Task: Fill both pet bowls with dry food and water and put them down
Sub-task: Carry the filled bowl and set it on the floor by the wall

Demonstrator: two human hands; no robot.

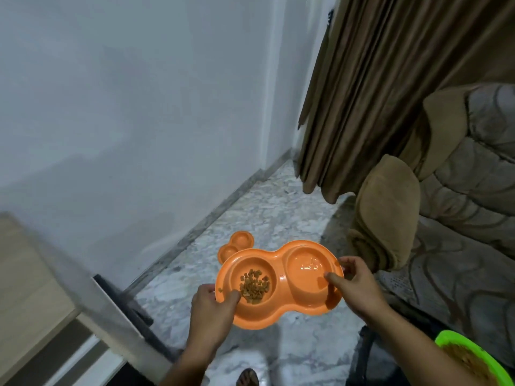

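Observation:
I hold an orange double pet bowl (pixel 281 263) in the air above the marble floor. Its left cup holds brown dry food (pixel 255 285); its right cup holds clear water (pixel 308 270). My left hand (pixel 213 310) grips the left rim, thumb on top near the food. My right hand (pixel 355 285) grips the right rim, thumb over the water cup's edge. A second orange double bowl (pixel 237 245) lies on the floor beyond, near the wall; what it holds is unclear from here.
A green container (pixel 471 358) with brown food sits at the lower right. A brown and grey sofa (pixel 446 218) stands on the right, with brown curtains (pixel 376 93) behind. A white wall (pixel 139 121) runs along the left above a glass-edged table (pixel 69 274). My sandalled foot (pixel 248 378) shows below.

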